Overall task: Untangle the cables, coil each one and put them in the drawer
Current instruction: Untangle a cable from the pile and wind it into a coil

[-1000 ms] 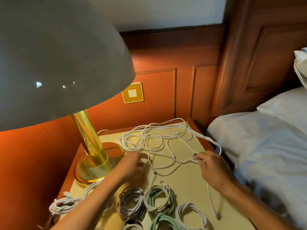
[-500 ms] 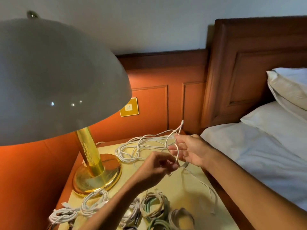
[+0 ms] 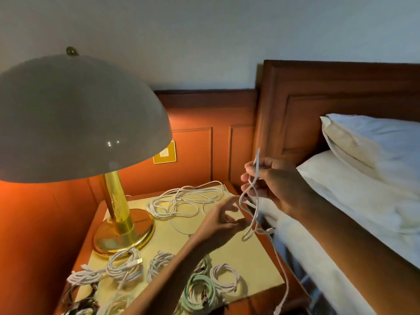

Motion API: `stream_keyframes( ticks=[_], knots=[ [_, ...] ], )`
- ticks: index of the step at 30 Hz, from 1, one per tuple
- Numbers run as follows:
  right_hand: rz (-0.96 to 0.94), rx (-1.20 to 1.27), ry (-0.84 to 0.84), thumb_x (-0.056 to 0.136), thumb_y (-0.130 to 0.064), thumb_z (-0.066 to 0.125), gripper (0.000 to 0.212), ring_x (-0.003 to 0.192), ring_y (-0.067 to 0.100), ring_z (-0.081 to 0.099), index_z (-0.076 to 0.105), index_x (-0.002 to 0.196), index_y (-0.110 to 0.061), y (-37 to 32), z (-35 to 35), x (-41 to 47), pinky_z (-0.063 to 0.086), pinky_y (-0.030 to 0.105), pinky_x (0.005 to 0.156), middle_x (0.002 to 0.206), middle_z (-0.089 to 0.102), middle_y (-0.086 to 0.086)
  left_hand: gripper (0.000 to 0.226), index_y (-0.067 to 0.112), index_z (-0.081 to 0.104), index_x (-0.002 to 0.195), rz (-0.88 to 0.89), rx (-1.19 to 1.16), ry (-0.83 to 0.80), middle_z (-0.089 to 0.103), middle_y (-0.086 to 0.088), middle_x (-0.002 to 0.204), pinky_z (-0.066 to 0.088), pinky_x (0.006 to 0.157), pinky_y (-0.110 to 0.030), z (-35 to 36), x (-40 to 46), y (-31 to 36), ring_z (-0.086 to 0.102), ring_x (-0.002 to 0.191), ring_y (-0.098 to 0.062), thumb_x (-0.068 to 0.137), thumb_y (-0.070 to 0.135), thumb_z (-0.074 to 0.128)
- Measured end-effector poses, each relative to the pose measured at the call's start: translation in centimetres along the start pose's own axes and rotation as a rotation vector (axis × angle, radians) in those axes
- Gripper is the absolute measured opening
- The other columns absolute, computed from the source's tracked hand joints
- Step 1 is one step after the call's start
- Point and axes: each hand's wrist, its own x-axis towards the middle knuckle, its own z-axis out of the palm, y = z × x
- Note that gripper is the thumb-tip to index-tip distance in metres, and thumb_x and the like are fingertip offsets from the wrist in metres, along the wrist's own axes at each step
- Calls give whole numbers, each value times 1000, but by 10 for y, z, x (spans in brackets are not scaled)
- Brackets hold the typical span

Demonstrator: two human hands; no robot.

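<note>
**Loop in hand, tangle behind**

Nearest me, coiled cables (image 3: 124, 266) sit on the tabletop (image 3: 250, 258). My left hand (image 3: 223, 220) pinches the white cable (image 3: 254, 201), fingers curled; my right hand (image 3: 276, 185) grips its loop higher. Pulling hard could tighten a knot or drag the loose tangle (image 3: 185, 198) beyond.

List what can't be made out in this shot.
Head view:
- Drawer: not in frame.
- White cable held by right hand: its lower end blurs near the bottom edge.
- Left hand: motion blur hides its grip.
- Coiled cables: partly behind the left forearm, others cut by the bottom edge.
</note>
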Motion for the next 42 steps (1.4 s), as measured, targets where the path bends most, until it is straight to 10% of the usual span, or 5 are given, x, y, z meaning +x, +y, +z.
stream_keyframes(
  ticks=[5, 14, 29, 35, 42],
  knots=[
    [-95, 237, -27, 96, -5, 57, 11, 62, 16, 64, 61, 85, -4, -37, -9, -40, 54, 23, 53, 74, 61, 11, 14, 10, 73, 98, 170, 155, -69, 70, 2, 93, 47, 73, -18, 13, -22, 21, 62, 80, 2, 97, 8, 60],
    [-274, 90, 12, 97, -2, 55, 16, 65, 22, 70, 64, 85, -6, -34, -5, -100, 57, 26, 57, 76, 66, 12, 38, 3, 60, 128, 196, -261, -298, 68, -4, 123, 50, 93, -26, 3, -120, 61, 62, 118, -20, 90, -4, 57],
    [-83, -5, 257, 92, 6, 61, 12, 63, 21, 74, 67, 90, -5, 183, 5, -157, 60, 29, 61, 78, 69, 14, 15, 16, 74, 81, -161, -342, 428, 60, -5, 60, 47, 58, -25, 20, -301, -56, 54, 57, -19, 87, 29, 71],
    [-295, -452, 363, 90, 3, 64, 27, 70, 27, 70, 73, 94, -22, 268, 0, -163, 58, 29, 70, 83, 68, 1, 12, 11, 73, 87, 13, 498, 490, 59, 11, 73, 40, 65, -9, 19, -305, -98, 54, 65, -1, 92, 17, 65],
    [-493, -694, 425, 91, 7, 60, 21, 77, 16, 58, 73, 106, 2, 275, -3, -158, 42, 1, 77, 90, 64, 17, 25, 15, 67, 71, -381, 7, 541, 50, 11, 52, 33, 50, -20, 32, -291, -113, 42, 49, -2, 93, 25, 65]
  ],
)
